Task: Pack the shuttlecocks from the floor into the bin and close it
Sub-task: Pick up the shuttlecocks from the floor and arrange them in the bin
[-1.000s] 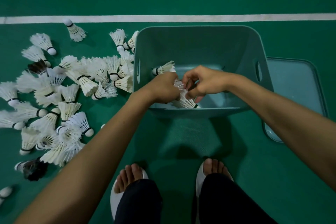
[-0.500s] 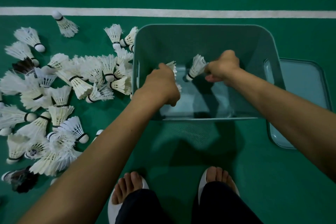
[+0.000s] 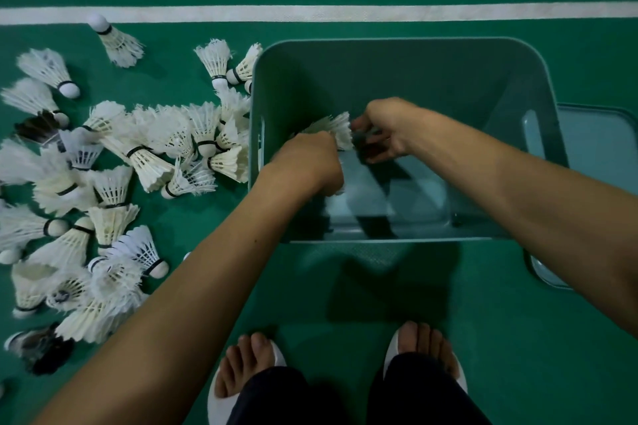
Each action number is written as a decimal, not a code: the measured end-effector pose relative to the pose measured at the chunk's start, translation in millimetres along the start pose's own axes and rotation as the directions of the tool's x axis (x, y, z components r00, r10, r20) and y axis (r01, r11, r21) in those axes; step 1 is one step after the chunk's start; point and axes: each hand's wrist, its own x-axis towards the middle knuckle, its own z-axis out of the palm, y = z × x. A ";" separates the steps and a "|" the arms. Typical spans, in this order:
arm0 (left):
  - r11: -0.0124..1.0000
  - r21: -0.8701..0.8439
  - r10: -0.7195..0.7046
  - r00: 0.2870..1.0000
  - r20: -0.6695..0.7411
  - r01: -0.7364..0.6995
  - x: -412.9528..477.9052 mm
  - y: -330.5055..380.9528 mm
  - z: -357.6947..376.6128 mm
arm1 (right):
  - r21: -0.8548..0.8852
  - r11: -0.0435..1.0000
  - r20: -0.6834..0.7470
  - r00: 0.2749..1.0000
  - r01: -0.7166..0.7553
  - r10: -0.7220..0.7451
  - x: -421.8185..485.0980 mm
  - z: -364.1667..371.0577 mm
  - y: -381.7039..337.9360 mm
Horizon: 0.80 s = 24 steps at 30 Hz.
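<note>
An open teal bin [image 3: 379, 42] stands on the green floor in front of me. My left hand [image 3: 307, 162] is inside it near the left wall and grips a small bunch of white shuttlecocks [image 3: 333, 129], whose feathers stick out above the fist. My right hand [image 3: 386, 129] is right beside the bunch, its thumb and curled fingers pinching the feather end of one shuttlecock; this spot is blurred. Several more white shuttlecocks [image 3: 145, 162] lie in a heap on the floor to the left of the bin.
The bin's lid [image 3: 600, 162] lies flat on the floor against the right side. A white court line [image 3: 310, 12] runs across behind the bin. My feet [image 3: 248, 362] in white slippers stand just before it. A dark-feathered shuttlecock [image 3: 38, 348] lies at the lower left.
My right hand carried one shuttlecock out to the right inside the bin, then came back to the bunch in my left hand. That shuttlecock is no longer visible.
</note>
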 end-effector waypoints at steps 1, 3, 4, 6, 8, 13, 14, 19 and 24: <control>0.999 -0.031 0.011 1.000 -0.016 -0.012 -0.3 1.0 -0.5 | -0.056 0.996 -0.083 0.994 0.064 -0.068 -4.2 -8.6 -1.0; 0.991 -0.135 0.012 0.998 -0.056 -0.020 -2.4 3.9 -2.2 | -0.121 0.968 -0.176 0.955 0.219 -0.238 -17.4 -25.3 1.2; 0.981 -0.195 0.003 0.997 -0.077 -0.018 -3.7 5.8 -2.7 | -0.126 0.950 -0.111 0.948 0.284 -0.298 -27.5 -32.5 3.1; 0.955 -0.295 -0.003 0.992 -0.129 -0.036 -6.9 11.4 -2.3 | -0.164 0.923 0.122 0.936 0.348 -0.331 -52.0 -39.9 10.8; 0.931 -0.355 0.023 0.982 -0.185 -0.089 -10.1 17.8 0.5 | -0.259 0.871 0.239 0.901 0.418 -0.362 -66.4 -41.0 19.9; 0.951 -0.294 0.040 0.979 -0.200 -0.099 -16.2 17.4 7.1 | -0.389 0.832 -0.064 0.890 0.395 -0.452 -48.5 -40.0 35.2; 0.972 -0.229 0.014 0.984 -0.179 -0.056 -16.2 14.5 5.8 | -0.418 0.844 -0.183 0.879 0.335 -0.440 -37.7 -43.3 35.9; 0.998 0.056 0.008 1.000 0.015 -0.009 -5.0 2.6 -2.2 | -0.353 0.907 -0.334 0.874 0.231 -0.353 3.5 -34.9 32.4; 0.992 0.109 0.063 0.998 0.032 -0.066 18.5 3.7 -4.6 | -0.167 0.954 -0.203 0.938 0.248 -0.279 26.4 2.6 16.8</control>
